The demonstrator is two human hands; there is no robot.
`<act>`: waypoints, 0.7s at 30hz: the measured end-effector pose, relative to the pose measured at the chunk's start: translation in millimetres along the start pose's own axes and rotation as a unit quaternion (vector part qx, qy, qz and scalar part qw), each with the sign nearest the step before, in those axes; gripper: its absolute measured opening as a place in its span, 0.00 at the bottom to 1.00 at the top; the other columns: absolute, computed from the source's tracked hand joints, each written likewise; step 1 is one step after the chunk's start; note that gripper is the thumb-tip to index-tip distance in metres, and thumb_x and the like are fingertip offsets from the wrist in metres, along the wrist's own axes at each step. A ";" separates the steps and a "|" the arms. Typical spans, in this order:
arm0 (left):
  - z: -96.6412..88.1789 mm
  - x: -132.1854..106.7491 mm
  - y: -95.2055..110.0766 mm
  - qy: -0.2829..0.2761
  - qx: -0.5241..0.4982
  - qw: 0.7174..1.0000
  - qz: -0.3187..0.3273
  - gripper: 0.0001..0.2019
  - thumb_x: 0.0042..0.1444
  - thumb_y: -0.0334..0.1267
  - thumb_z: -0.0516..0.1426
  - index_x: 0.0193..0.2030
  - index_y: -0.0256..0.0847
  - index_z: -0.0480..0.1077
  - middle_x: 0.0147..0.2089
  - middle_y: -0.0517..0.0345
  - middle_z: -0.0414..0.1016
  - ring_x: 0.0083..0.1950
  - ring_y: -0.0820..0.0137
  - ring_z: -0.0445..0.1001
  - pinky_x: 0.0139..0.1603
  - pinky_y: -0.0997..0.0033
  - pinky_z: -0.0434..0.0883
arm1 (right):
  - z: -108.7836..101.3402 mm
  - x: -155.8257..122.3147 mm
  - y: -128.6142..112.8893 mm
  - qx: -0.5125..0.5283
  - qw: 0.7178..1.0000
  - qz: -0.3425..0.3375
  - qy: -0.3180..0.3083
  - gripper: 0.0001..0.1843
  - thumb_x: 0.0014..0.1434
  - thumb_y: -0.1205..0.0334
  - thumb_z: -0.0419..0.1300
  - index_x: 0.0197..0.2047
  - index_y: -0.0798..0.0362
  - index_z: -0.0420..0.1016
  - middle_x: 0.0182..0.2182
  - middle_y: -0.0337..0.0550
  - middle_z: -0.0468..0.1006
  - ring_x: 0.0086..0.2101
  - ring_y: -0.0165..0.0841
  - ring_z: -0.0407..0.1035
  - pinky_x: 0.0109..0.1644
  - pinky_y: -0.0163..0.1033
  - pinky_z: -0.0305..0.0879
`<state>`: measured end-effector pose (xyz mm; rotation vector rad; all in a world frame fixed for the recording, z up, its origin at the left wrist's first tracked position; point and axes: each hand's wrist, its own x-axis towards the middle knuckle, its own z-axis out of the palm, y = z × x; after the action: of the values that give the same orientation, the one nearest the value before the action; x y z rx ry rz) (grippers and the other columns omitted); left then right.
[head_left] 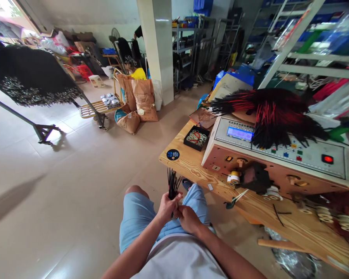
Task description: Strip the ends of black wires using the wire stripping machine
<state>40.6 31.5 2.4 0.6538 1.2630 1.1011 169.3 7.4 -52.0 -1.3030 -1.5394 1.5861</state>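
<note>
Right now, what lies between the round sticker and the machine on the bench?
In the head view, a black tray holding coiled bands sits on the bench between the sticker and the machine.

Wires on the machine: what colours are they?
The wires are black and red, shown in the head view.

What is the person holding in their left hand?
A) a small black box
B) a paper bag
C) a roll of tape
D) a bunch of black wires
D. The left hand is closed around a bunch of black wires, which stick up above its fingers, with the right hand close beside it.
</note>
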 end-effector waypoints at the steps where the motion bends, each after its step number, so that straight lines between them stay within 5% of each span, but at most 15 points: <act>1: 0.2 0.3 -1.6 0.010 0.001 1.000 0.001 0.26 0.41 0.55 0.71 0.36 0.33 0.78 0.27 0.56 0.75 0.15 0.82 0.55 0.16 0.76 0.52 | 2.1 -2.9 2.4 -0.021 1.000 -0.010 -0.013 0.10 0.59 0.60 0.60 0.26 0.50 0.75 0.24 0.41 0.76 0.28 0.35 0.66 0.34 0.38 0.55; 4: -1.1 2.0 -4.0 0.043 -0.031 0.999 0.003 0.25 0.42 0.56 0.70 0.35 0.33 0.77 0.25 0.59 0.73 0.16 0.84 0.53 0.16 0.78 0.49 | 2.9 -6.5 12.3 -0.066 0.996 -0.028 -0.047 0.14 0.61 0.61 0.56 0.25 0.50 0.76 0.23 0.41 0.76 0.27 0.35 0.67 0.33 0.38 0.55; 7: -5.5 3.5 -2.7 0.049 -0.061 0.997 -0.002 0.26 0.42 0.56 0.70 0.36 0.33 0.76 0.22 0.63 0.69 0.16 0.83 0.53 0.16 0.79 0.47 | -9.5 -3.5 20.9 -0.038 0.997 0.006 -0.063 0.09 0.57 0.58 0.62 0.28 0.50 0.78 0.22 0.38 0.74 0.25 0.33 0.65 0.30 0.36 0.56; 10: -12.0 3.1 -0.6 0.045 -0.048 0.998 -0.007 0.27 0.44 0.59 0.69 0.37 0.33 0.76 0.19 0.65 0.66 0.17 0.81 0.56 0.16 0.79 0.49 | -40.4 7.9 20.2 0.113 0.992 0.036 0.036 0.20 0.51 0.52 0.70 0.46 0.51 0.79 0.26 0.36 0.75 0.24 0.31 0.65 0.26 0.34 0.59; 14: -17.6 0.6 -0.6 0.051 -0.039 0.998 -0.003 0.29 0.45 0.61 0.68 0.37 0.34 0.75 0.16 0.69 0.61 0.16 0.81 0.54 0.16 0.80 0.50 | -100.7 31.1 3.3 0.376 0.896 0.019 0.235 0.34 0.46 0.49 0.75 0.54 0.50 0.72 0.31 0.36 0.77 0.26 0.29 0.68 0.27 0.32 0.65; 17: -17.6 -1.7 -2.8 0.048 -0.047 0.998 -0.010 0.30 0.44 0.62 0.68 0.38 0.35 0.74 0.17 0.70 0.60 0.15 0.82 0.52 0.15 0.80 0.50 | -136.1 43.0 -12.7 0.491 0.825 -0.024 0.278 0.31 0.45 0.52 0.77 0.51 0.49 0.73 0.31 0.36 0.77 0.28 0.27 0.70 0.29 0.31 0.67; 21: -16.7 -3.7 -9.1 0.051 -0.071 0.996 -0.023 0.30 0.44 0.63 0.67 0.39 0.36 0.72 0.16 0.71 0.61 0.14 0.82 0.53 0.14 0.81 0.51 | -149.9 47.0 -27.4 0.533 0.785 -0.089 0.302 0.29 0.47 0.53 0.77 0.50 0.48 0.75 0.30 0.34 0.76 0.28 0.25 0.68 0.29 0.29 0.65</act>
<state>27.4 21.8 -8.0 0.4642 1.2677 1.1856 281.6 115.2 -17.1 -0.7972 -0.2066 1.3312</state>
